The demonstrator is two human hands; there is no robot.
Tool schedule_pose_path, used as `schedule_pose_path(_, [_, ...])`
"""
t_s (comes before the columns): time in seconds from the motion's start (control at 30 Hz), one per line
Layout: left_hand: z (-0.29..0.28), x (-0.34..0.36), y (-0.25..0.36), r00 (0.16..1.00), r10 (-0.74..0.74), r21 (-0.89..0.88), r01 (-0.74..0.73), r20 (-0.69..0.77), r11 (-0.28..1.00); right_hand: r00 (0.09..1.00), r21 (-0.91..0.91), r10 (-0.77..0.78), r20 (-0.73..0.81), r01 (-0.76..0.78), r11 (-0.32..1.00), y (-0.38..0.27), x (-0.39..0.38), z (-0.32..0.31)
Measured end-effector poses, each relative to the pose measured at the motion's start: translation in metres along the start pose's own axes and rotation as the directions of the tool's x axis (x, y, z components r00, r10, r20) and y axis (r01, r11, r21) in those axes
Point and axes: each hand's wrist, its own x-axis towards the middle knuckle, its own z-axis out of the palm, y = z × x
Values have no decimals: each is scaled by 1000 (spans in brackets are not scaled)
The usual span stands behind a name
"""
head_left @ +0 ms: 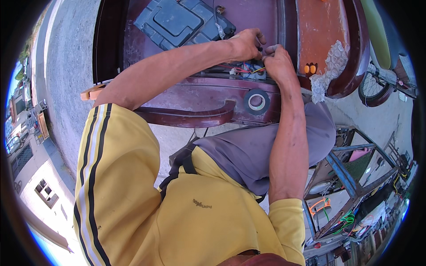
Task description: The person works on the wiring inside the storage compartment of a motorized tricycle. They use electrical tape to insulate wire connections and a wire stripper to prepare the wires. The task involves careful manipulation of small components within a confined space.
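A: Both hands are in at the wires [248,69], a red, yellow and blue tangle inside the maroon body [195,95].

B: How is the left hand [245,44] set?

A: Its grip is narrow, fingers curled down onto the bundle. The right hand [278,62] pinches tight just beside it, knuckles touching the left.

B: What's close by?

A: A dark battery [177,22] up behind the hands. A tape roll [257,101] lies flat on the ledge below them.
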Motion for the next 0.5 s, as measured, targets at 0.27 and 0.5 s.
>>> schedule_pose_path(0.27, [-1,-11,3,999,37,-101,-39,-19,994,999,-26,44,28,-43,999,-9,-2,-8])
schedule_pose_path(0.5, [-10,-13,-13,999,-32,-347,43,39,937,998,-32,61,-32,-62,998,-7,-2,-5])
